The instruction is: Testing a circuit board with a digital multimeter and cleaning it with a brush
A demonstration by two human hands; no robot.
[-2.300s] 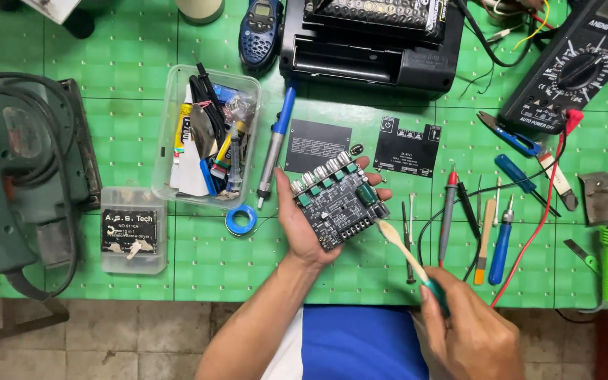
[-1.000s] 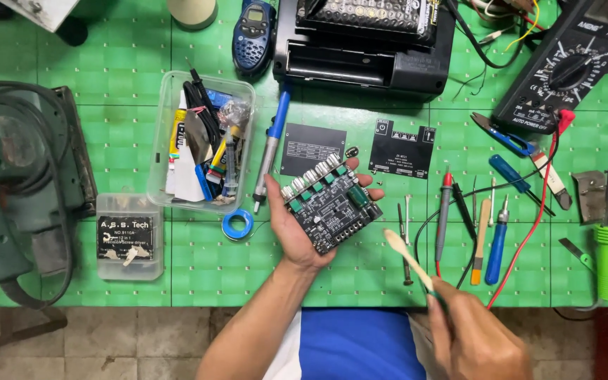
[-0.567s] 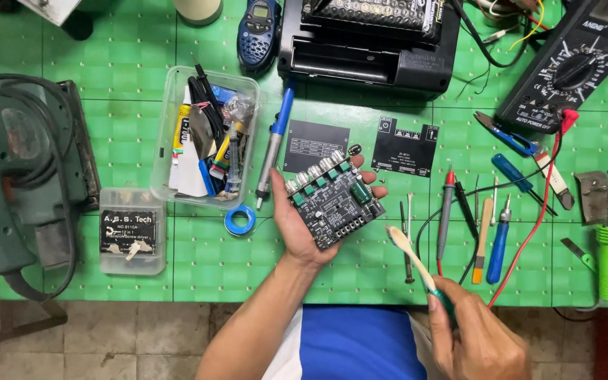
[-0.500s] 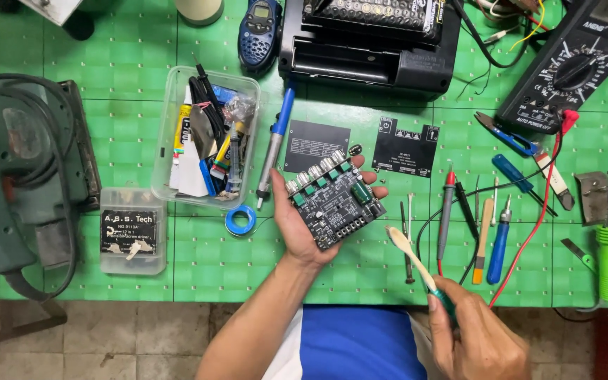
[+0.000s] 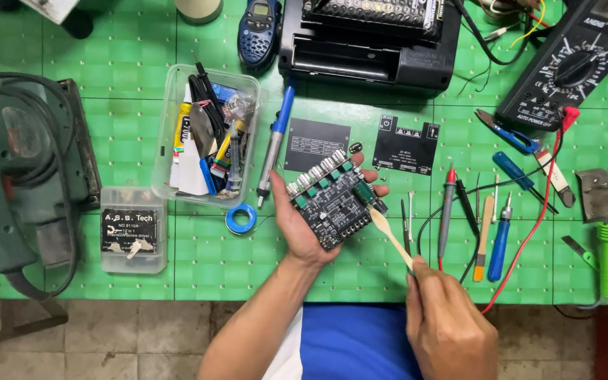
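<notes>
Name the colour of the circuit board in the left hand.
Black circuit board, green parts, head view.

Left hand point(image 5: 304, 225): palm hidden under circuit board point(image 5: 333, 204); only fingertips and thumb show round board edges. Board components too small to tell apart. Right hand point(image 5: 452, 331): grip on brush handle hidden inside fist; lower part cut off by bottom edge. Brush point(image 5: 390, 236): only pale front part shows. Green power tool point(image 5: 8, 176) cut off at left edge. Multimeter point(image 5: 571, 63) cut at top right. Clear plastic box point(image 5: 207, 137): contents jumbled, mostly overlapping. Black device point(image 5: 374, 42) at bench top cropped by upper edge.
</notes>
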